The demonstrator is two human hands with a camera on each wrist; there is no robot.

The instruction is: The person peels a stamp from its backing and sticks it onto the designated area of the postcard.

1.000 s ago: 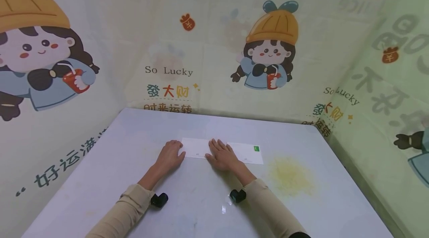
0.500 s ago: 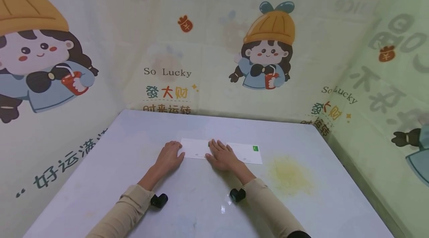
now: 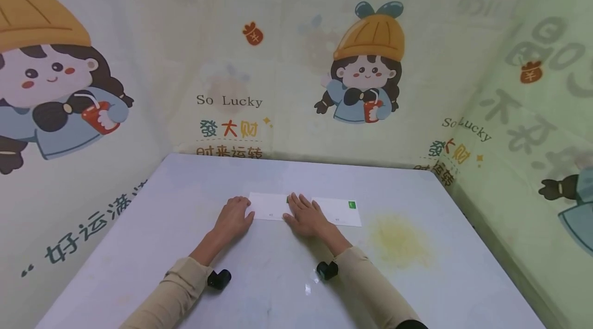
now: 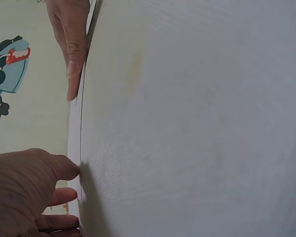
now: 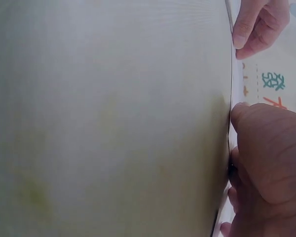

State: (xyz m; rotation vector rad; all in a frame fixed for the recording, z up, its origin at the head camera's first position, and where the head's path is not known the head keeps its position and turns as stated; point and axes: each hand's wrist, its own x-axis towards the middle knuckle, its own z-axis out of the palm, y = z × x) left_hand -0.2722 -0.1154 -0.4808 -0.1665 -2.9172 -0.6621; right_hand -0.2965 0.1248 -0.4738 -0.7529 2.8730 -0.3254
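Observation:
Two white rectangular papers that look like envelopes lie side by side on the table, the left paper (image 3: 266,206) and the right paper (image 3: 339,213). Each bears a green stamp-like mark at its upper right corner and small print low down. My right hand (image 3: 306,217) rests palm down across where they meet, fingers extended, hiding that seam. At the left paper's left edge, my left hand (image 3: 232,219) touches with fingertips and thumb, fingers loosely bent. Seen edge-on in the left wrist view, the left hand (image 4: 27,190) has its fingers at the thin paper's edge.
The white table (image 3: 278,288) has a yellowish stain (image 3: 399,240) right of the papers. A printed cloth backdrop (image 3: 296,128) with cartoon figures hangs round its back and sides. Small black devices sit at both wrists, including a left wrist device (image 3: 220,279).
The left paper's green mark, hidden a second ago, now shows beside my right fingertips. The head view has shifted slightly, and both hands keep nearly the same place.

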